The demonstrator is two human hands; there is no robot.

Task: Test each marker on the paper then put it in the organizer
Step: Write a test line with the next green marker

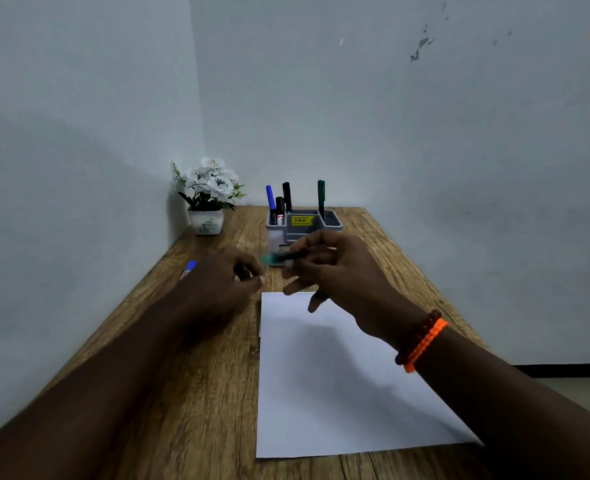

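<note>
**Green marker held above the paper**

Just in front of the organizer (304,223), the right hand (335,268) grips a blurred green marker (276,259). The left hand (224,278) curls around something dark, perhaps its cap. The paper (338,375) lies nearer. An uncapped tip could stain fingers.

Bare paper (338,375) nr front; organizer (304,225), plant pot (206,220) at back.

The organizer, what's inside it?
In the organizer, left part: a blue marker and two black markers standing up. Right part: one dark green marker. The right hand, holding a green marker, covers the front, so anything there is hidden.
</note>
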